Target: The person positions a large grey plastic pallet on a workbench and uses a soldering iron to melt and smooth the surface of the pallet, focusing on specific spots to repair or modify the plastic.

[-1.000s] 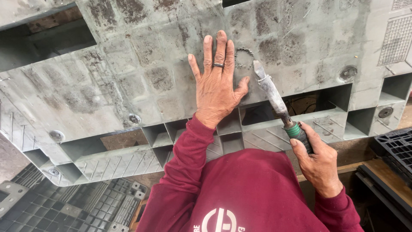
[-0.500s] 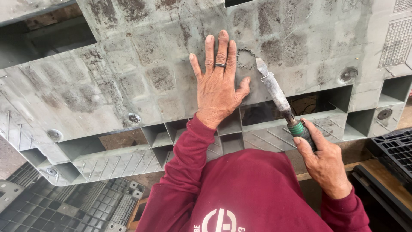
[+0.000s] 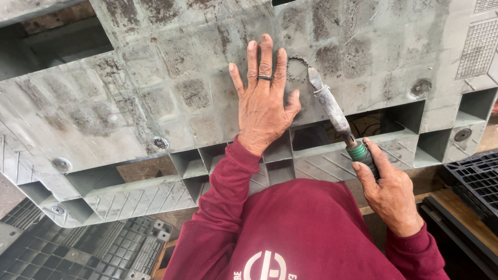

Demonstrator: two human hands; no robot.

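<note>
Pressing flat with released fingers, the left hand [image 3: 264, 111] is steadying the stiff, heavy-looking grey pallet [image 3: 155, 93]; the right hand [image 3: 391, 194] is grasping the light, rigid hand tool [image 3: 332, 111] by its green-collared grip.

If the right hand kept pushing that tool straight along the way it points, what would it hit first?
The right hand aims the tool up-left; its tip already seems to meet the grey plastic pallet at a ring of small marks, though depth is unclear.

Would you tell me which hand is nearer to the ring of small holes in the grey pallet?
Left. The left hand lies flat beside the ring of holes; the right hand grips the tool handle lower down.
</note>
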